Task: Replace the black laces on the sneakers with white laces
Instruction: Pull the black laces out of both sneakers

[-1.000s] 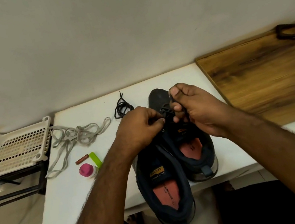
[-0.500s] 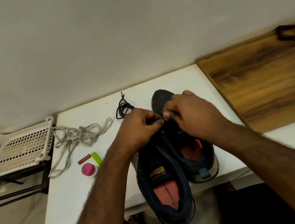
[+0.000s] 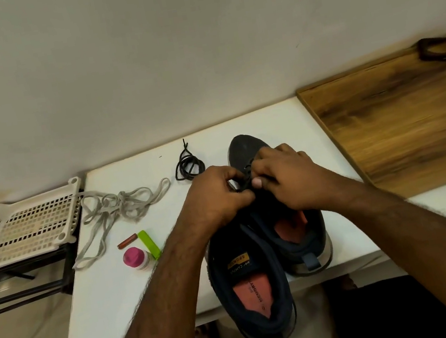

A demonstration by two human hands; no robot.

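Head view of a white table set against a pale wall. Two dark sneakers stand side by side at the table's near edge, toes toward the wall: the right-hand sneaker lies fully on the table, while the left-hand sneaker overhangs the edge toward the viewer, its red insole and a yellow tongue label exposed. Both hands meet over the lacing area of the right-hand sneaker. The left hand has its fingers curled, thumb and forefinger pinching a strand of the black lace that runs between the two hands. The right hand has its fingers bent down onto the same lace at the eyelets, the thumbnail facing the camera. A removed black lace lies coiled on the table just left of the sneaker toe. The white laces, greyish in tone, lie in a loose tangle farther left, one end at the table's left edge beside a white perforated plastic rack on a dark frame. Near the left forearm lie a small reddish-brown cylinder, a green bar and a pink-capped container. A wooden board adjoins the table on the right.
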